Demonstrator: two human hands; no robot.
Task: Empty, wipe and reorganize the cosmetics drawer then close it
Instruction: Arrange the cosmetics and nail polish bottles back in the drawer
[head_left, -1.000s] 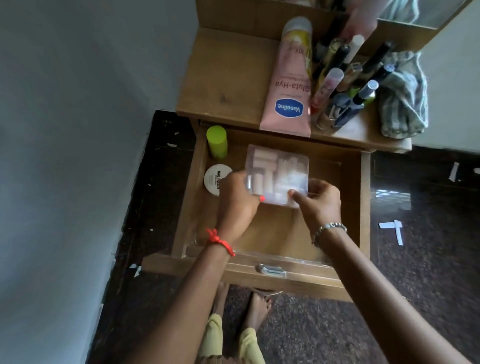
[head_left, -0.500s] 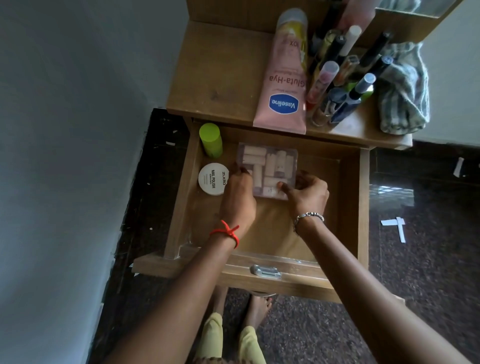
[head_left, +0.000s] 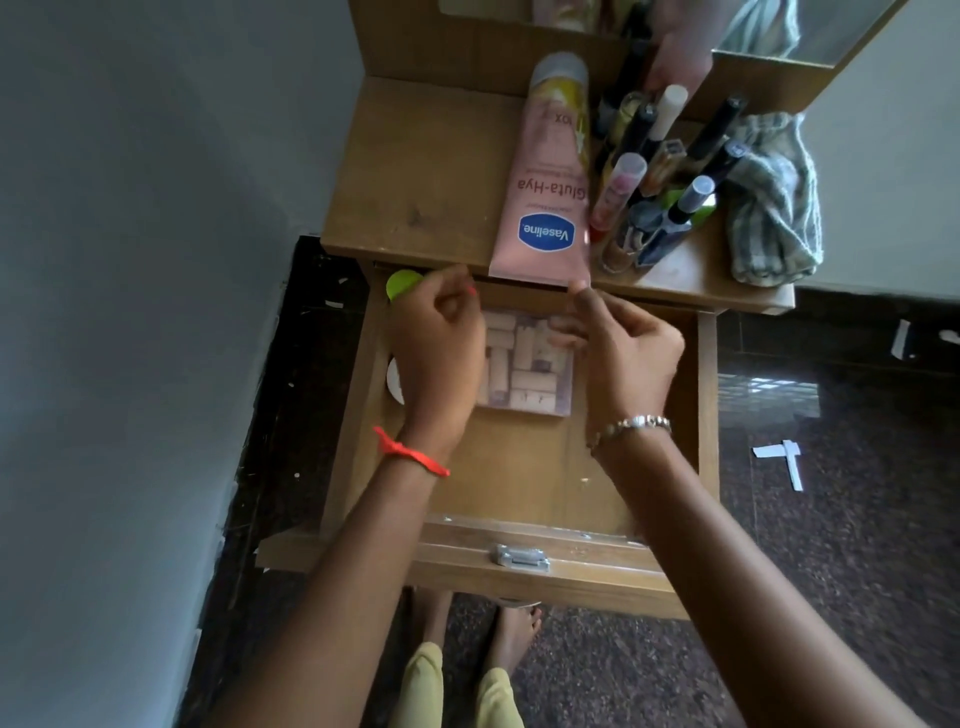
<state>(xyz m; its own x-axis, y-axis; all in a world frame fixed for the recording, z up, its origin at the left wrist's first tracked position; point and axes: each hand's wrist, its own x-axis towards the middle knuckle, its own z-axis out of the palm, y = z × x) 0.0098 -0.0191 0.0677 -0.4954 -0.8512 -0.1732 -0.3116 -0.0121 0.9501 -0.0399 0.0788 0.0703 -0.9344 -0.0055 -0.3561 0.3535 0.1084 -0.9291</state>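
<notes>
Head: Vaseline tube (head_left: 545, 197) lies cap (head_left: 560, 73) toward mirror (head_left: 753, 26); left hand (head_left: 441, 343), right hand (head_left: 628, 353) released.

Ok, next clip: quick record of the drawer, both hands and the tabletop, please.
drawer: open
in drawer: clear box of tubes, flat near the back; green cap and white jar at left, partly hidden
left hand: over the box, loosely curled, empty
right hand: over the box, empty
tabletop: Vaseline tube, cluster of cosmetics, striped cloth
</notes>
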